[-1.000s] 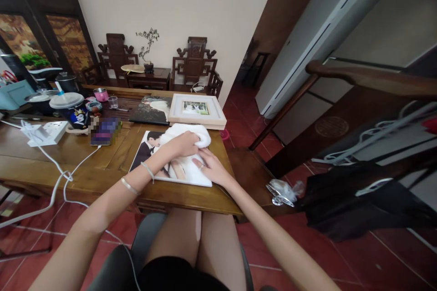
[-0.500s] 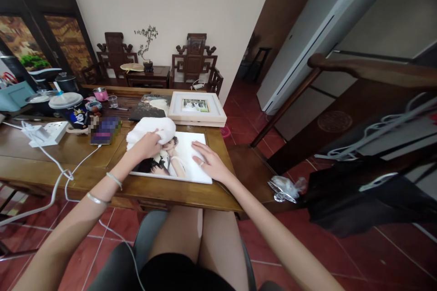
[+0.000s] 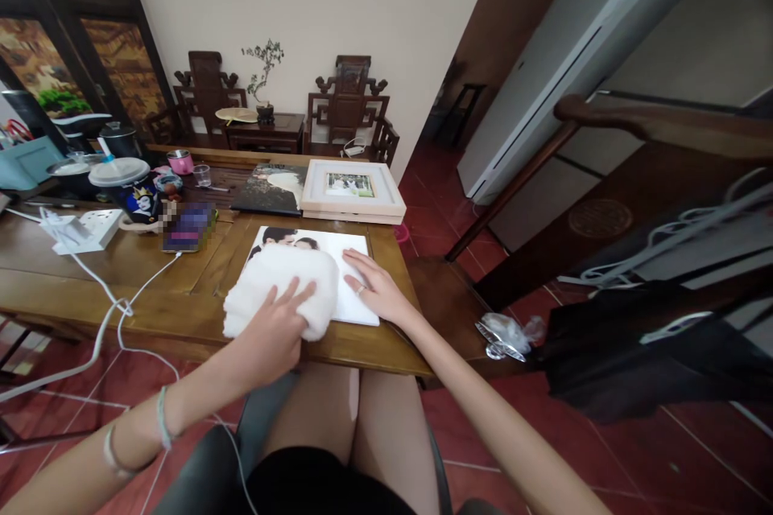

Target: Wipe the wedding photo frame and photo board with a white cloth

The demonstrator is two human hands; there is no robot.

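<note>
A white towel (image 3: 283, 286) lies bunched over the lower left of a photo panel (image 3: 356, 307) on the table. My left hand (image 3: 278, 330) grips the towel from above, its visible fingers pressed into the cloth. Two dark-haired heads in the print show above the towel; the lower left of the picture is covered. Resting flat on the panel's white right side is my right hand (image 3: 374, 286), fingers stretched out and a ring on one of them.
Behind the panel lie a white framed picture (image 3: 356, 187) and a dark photo panel (image 3: 270, 187). To the left are a charging phone (image 3: 190, 227), a lidded cup (image 3: 130, 189), a power strip (image 3: 97, 229) and cables. A wooden chair (image 3: 537, 241) stands at the right.
My left hand has drawn the towel down toward the table's front edge and slightly right, uncovering the panel's upper part. My right hand stays in place on the panel.
</note>
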